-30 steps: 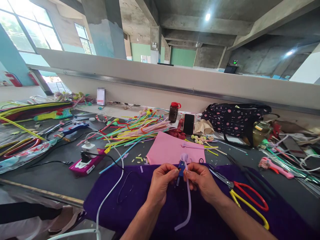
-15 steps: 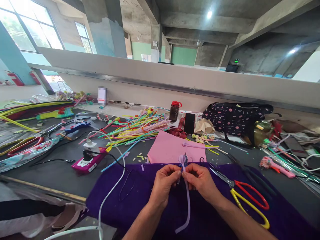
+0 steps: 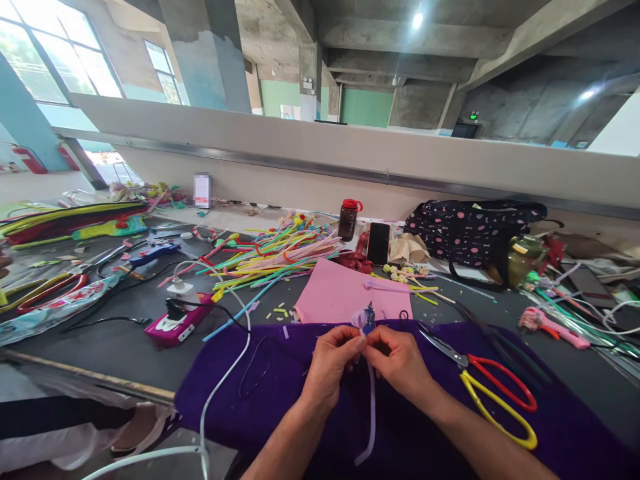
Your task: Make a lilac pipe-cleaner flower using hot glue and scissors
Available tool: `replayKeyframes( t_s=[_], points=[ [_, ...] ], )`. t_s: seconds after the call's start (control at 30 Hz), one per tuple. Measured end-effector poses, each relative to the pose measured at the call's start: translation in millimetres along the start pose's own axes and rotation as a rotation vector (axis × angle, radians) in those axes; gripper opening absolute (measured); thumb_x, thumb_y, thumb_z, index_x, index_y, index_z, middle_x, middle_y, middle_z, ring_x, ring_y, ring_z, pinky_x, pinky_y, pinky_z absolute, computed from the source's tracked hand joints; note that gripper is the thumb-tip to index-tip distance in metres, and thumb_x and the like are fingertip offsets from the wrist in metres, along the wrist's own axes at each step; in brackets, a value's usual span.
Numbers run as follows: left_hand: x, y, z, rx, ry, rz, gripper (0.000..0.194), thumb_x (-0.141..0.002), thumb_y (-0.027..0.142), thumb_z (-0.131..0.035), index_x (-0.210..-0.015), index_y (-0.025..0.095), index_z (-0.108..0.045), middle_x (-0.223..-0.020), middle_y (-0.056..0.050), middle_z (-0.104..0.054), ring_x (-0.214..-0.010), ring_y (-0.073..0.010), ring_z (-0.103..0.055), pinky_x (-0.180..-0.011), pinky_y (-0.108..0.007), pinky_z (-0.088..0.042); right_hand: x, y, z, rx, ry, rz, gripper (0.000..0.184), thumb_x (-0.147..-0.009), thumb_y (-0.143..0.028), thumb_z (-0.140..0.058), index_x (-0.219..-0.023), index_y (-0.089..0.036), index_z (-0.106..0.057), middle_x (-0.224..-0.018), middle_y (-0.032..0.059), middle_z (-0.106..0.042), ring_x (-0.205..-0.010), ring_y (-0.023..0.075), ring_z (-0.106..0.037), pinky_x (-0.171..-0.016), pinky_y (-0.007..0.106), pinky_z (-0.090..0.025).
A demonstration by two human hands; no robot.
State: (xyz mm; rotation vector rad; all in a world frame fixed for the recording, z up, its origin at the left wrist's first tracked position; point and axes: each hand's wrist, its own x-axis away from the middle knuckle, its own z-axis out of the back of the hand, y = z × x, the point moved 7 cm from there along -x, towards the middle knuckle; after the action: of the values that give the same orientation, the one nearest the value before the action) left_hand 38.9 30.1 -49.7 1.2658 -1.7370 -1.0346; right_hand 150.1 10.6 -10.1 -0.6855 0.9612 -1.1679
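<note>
the left hand and right hand meet, fingertips pinched around the stem, which hangs below them. its lilac head stands just above the fingers, beside a blue tool. scissors lie right of the right hand, on purple cloth.

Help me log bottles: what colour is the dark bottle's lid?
The lid is red; best in the head view.

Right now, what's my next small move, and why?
Perhaps ease the right hand down the lilac pipe cleaner while the left hand steadies its top: both hands crowd together below the rounded head, and the lower end trails over the purple cloth.
</note>
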Motion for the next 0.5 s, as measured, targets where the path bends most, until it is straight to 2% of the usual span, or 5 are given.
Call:
replayKeyframes(
  t_s=[0.13, 0.33, 0.5],
  points=[
    [-2, -5, 2.5, 0.058, 0.034, 0.057, 0.022, -0.060, 0.032, -0.072, -0.064, 0.013, -0.061, -0.050, 0.003, -0.050, -0.044, -0.0053, -0.040, -0.043, -0.018, -0.026, 0, -1, -3, -0.007, -0.015, -0.010, 0.018, -0.078, -0.030, -0.055, -0.065, -0.017, -0.058, -0.048, -0.0039, -0.050, -0.040, 0.0087, -0.045, -0.041, 0.020, -0.034],
    [-4, -10, 5.4, 0.186, 0.000, 0.143, 0.021, -0.064, 0.033, -0.068, -0.065, 0.013, -0.059, -0.050, 0.004, -0.049, -0.042, -0.0043, -0.040, -0.039, -0.016, -0.023, 6, 6, -17, -0.152, -0.167, -0.129, 0.021, -0.078, -0.034, -0.055, -0.065, -0.017, -0.054, -0.050, -0.0051, -0.048, -0.036, 0.0073, -0.045, -0.036, 0.018, -0.033],
    [-3, -10, 7.9, 0.271, -0.016, 0.189, 0.019, -0.066, 0.031, -0.065, -0.066, 0.013, -0.058, -0.053, 0.003, -0.051, -0.041, -0.0029, -0.039, -0.037, -0.015, -0.021, 2, 5, -4, -0.176, -0.098, -0.108, 0.023, -0.081, -0.036, -0.051, -0.069, -0.017, -0.055, -0.056, -0.0038, -0.052, -0.040, 0.0078, -0.047, -0.040, 0.019, -0.035]
  ],
)
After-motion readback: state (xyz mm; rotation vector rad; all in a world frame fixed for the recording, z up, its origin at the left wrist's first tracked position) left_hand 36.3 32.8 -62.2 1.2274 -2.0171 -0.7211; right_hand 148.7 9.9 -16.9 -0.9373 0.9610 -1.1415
